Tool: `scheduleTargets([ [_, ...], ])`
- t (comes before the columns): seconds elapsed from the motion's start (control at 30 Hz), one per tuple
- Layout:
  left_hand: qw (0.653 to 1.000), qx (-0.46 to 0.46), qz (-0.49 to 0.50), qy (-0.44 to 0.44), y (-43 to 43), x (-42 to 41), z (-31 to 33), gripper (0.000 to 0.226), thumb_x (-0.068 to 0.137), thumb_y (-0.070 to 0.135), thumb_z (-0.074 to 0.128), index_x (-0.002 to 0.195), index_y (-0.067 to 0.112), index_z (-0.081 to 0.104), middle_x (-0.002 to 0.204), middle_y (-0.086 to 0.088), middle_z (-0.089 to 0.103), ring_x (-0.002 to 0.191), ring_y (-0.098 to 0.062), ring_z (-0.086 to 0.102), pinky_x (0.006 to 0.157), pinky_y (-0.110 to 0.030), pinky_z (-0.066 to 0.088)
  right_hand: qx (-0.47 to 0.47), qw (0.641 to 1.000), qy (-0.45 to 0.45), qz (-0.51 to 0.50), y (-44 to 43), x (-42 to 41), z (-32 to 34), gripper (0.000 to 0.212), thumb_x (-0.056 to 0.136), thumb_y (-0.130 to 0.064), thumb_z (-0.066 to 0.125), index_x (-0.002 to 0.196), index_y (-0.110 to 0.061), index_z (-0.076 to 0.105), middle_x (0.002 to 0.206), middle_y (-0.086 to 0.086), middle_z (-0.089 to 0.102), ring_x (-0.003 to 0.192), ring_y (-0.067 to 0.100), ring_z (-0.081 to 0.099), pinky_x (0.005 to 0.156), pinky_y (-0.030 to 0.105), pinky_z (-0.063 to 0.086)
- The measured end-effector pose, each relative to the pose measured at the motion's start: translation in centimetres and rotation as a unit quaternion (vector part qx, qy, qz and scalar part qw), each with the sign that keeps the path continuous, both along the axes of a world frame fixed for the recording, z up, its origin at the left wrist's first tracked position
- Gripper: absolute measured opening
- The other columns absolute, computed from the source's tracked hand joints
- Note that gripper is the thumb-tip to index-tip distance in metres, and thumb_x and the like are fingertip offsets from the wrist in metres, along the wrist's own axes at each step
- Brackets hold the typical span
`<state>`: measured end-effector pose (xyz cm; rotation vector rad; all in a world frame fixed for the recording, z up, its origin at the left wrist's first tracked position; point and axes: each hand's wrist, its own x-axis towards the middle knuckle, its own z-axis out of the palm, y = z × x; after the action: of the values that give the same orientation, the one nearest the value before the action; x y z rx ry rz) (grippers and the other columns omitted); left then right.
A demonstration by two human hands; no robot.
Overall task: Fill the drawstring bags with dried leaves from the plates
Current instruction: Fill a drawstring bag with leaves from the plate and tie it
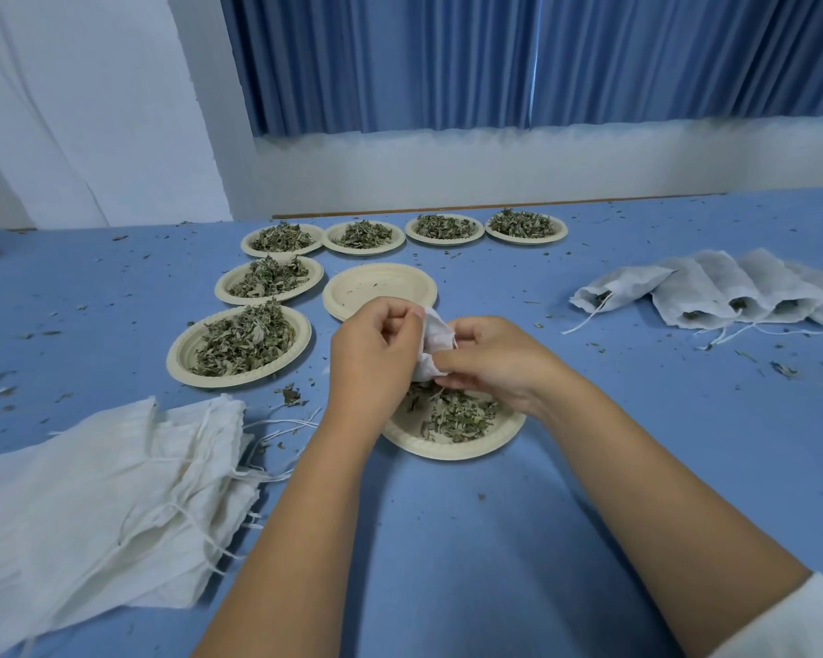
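Drawstring bag (434, 346): small, white, crumpled, held between both hands above the near plate (452, 446) of dried leaves (454, 413).
Left hand (376, 346): closed around the bag's left side.
Right hand (492, 360): pinching its right edge.
Surface (495, 539): blue, strewn with crumbs.

The surface (590, 467) was plain mid-blue, flecked with dark green crumbs. The plates (238, 379) were pale cream; the dried leaves (245, 339) on them were grey-green. The stacked drawstring bags (91, 505) were white with white cords. The pleated curtain (495, 54) behind was deeper blue, the wall (447, 173) below it off-white.
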<state>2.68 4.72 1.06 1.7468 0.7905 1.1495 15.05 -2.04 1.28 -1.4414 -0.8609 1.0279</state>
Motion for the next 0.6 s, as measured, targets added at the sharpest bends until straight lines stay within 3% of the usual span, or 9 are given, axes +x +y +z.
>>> scheduleTargets([
  [0.1,1.0,-0.005,-0.016,0.009,-0.3,0.0,0.1,0.015,0.091,0.018,0.062,0.08,0.025,0.07,0.063,0.013,0.064,0.064,-0.004,0.061,0.066,-0.026,0.053,0.0,0.995,-0.094,-0.025,0.4,-0.5,-0.5,0.013,0.082,0.004,0.062,0.082,-0.008,0.065,0.064,-0.002,0.065,0.058,0.008,0.061,0.057,0.018,0.051],
  [0.3,0.999,0.005,-0.032,0.025,-0.4,0.0,0.2,0.017,0.089,0.015,0.062,0.079,0.026,0.069,0.068,0.008,0.068,0.063,-0.002,0.062,0.059,-0.017,0.051,-0.003,0.981,-0.178,-0.076,0.9,-0.9,-1.0,0.014,0.086,-0.007,0.063,0.091,0.006,0.062,0.07,0.007,0.06,0.061,0.015,0.053,0.052,0.023,0.045],
  [0.4,1.0,-0.001,-0.007,0.013,-0.1,-0.1,0.1,0.016,0.093,0.017,0.06,0.082,0.025,0.068,0.074,0.0,0.069,0.066,-0.01,0.064,0.061,-0.023,0.053,0.036,0.987,-0.145,-0.065,0.7,-0.8,-0.7,0.009,0.082,-0.01,0.072,0.081,-0.005,0.064,0.065,0.002,0.066,0.058,0.012,0.06,0.053,0.019,0.05],
  [0.53,0.998,0.003,0.057,-0.013,0.6,-0.5,0.0,0.014,0.096,0.022,0.057,0.084,0.025,0.064,0.07,-0.002,0.067,0.065,-0.017,0.063,0.063,-0.029,0.051,0.068,0.997,-0.009,-0.03,0.0,0.3,0.6,0.014,0.082,-0.017,0.077,0.094,-0.013,0.07,0.078,-0.001,0.075,0.072,0.01,0.07,0.067,0.017,0.055],
  [0.6,0.996,-0.008,0.082,-0.04,1.0,-0.7,0.1,0.014,0.096,0.023,0.057,0.083,0.025,0.063,0.062,0.005,0.066,0.06,-0.01,0.062,0.061,-0.024,0.051,0.079,0.995,0.015,-0.055,-0.1,1.1,1.1,0.012,0.086,-0.014,0.073,0.097,-0.013,0.071,0.082,0.001,0.074,0.074,0.012,0.07,0.07,0.019,0.055],
])
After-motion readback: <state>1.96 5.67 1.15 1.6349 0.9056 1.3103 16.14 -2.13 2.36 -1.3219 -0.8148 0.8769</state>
